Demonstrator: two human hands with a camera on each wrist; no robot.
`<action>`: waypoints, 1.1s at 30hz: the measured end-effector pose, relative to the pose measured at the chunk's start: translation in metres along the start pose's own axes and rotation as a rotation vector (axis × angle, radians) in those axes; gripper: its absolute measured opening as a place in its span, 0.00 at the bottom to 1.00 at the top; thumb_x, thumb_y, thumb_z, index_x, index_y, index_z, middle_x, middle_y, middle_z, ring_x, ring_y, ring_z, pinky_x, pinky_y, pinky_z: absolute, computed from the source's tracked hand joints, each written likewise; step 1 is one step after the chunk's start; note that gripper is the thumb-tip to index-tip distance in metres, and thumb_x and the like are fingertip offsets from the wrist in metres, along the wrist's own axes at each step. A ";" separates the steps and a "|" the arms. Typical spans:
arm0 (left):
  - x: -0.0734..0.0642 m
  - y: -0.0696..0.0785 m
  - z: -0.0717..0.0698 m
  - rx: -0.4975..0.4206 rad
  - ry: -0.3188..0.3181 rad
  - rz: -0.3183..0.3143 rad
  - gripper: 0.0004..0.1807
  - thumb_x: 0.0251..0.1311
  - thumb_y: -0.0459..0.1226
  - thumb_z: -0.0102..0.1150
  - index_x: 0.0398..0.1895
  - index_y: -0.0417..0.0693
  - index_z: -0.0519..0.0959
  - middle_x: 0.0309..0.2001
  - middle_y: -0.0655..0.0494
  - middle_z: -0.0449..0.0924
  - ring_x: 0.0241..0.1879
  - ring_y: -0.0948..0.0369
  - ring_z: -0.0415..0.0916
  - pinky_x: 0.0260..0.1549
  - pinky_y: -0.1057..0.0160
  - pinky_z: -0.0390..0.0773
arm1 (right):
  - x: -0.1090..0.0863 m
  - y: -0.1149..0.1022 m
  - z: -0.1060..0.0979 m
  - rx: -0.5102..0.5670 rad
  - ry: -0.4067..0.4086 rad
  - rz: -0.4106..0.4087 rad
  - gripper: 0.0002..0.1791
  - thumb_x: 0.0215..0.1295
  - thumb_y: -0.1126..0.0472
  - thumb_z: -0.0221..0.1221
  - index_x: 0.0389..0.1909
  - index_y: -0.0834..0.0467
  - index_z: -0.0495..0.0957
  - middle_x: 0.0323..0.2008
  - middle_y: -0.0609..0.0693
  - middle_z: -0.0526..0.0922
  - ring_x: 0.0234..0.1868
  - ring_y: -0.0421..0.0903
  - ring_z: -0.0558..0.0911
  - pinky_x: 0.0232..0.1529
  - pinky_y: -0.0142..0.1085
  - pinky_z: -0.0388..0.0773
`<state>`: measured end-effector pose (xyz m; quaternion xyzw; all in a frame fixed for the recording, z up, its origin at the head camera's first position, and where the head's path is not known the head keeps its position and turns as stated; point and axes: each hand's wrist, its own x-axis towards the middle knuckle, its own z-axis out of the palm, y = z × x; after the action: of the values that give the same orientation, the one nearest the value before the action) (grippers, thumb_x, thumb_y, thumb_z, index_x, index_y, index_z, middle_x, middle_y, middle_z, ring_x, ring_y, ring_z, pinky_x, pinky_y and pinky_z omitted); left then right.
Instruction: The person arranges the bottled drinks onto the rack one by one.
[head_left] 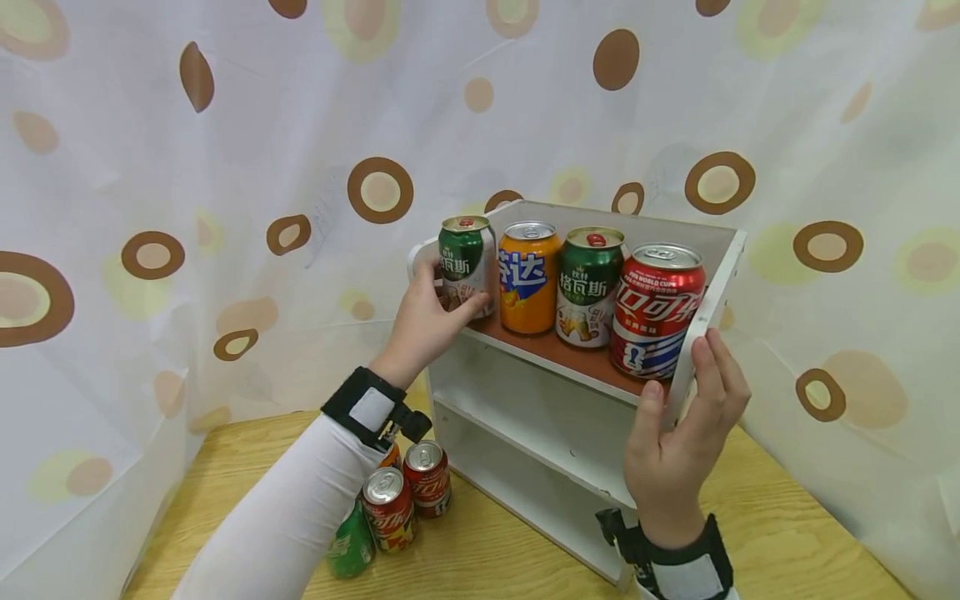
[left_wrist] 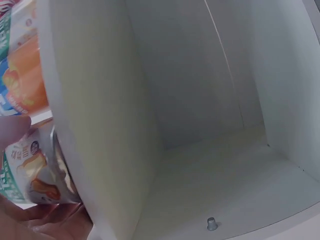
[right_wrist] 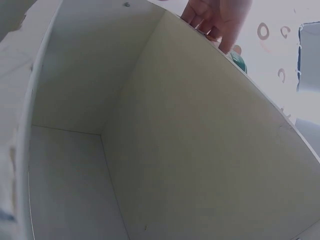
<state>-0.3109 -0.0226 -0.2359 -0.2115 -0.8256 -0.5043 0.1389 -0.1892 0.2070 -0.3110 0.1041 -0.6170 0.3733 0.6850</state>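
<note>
On the brown top board of a small white shelf unit (head_left: 525, 400) four sides of drink cans show in a row. My left hand (head_left: 427, 321) grips the leftmost one, a green-and-white can (head_left: 465, 267), thumb in front and fingers round its left side. Beside it stand an orange soda can (head_left: 528, 287), a second green-and-white can (head_left: 587, 292) and a red cola can (head_left: 660, 304), all upright. My right hand (head_left: 686, 442) holds the unit's right side panel, thumb at the front and fingers along the outside. In the left wrist view the held can (left_wrist: 37, 167) touches the board's edge.
Lower compartments of the unit face me. On the wooden table (head_left: 480, 550), left of the unit, stand two red cans (head_left: 388, 512), a green can (head_left: 351, 546) and a mostly hidden orange can (head_left: 393, 457). A patterned curtain (head_left: 300, 125) hangs behind.
</note>
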 end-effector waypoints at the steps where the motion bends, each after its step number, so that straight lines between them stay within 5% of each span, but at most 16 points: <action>1: 0.000 0.000 -0.001 -0.002 -0.008 0.003 0.39 0.68 0.45 0.65 0.75 0.46 0.56 0.68 0.44 0.69 0.65 0.49 0.72 0.66 0.50 0.76 | 0.000 0.000 0.000 0.000 0.000 0.000 0.24 0.68 0.70 0.52 0.64 0.73 0.65 0.65 0.69 0.66 0.68 0.58 0.67 0.70 0.39 0.68; 16: -0.002 -0.005 -0.008 -0.015 -0.038 0.012 0.37 0.69 0.40 0.64 0.75 0.43 0.58 0.69 0.41 0.70 0.66 0.47 0.73 0.67 0.50 0.75 | -0.001 0.000 0.000 0.000 -0.003 0.002 0.24 0.68 0.70 0.51 0.64 0.73 0.64 0.66 0.68 0.66 0.68 0.57 0.67 0.70 0.39 0.68; 33: -0.001 -0.001 0.002 -0.039 -0.047 -0.001 0.38 0.69 0.41 0.64 0.76 0.43 0.57 0.69 0.42 0.69 0.66 0.47 0.74 0.67 0.50 0.76 | 0.000 -0.001 0.001 -0.001 0.007 0.003 0.24 0.67 0.71 0.51 0.64 0.72 0.65 0.65 0.68 0.66 0.67 0.57 0.67 0.68 0.37 0.68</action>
<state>-0.3106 -0.0213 -0.2384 -0.2256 -0.8189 -0.5150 0.1149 -0.1894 0.2059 -0.3107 0.1018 -0.6150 0.3744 0.6865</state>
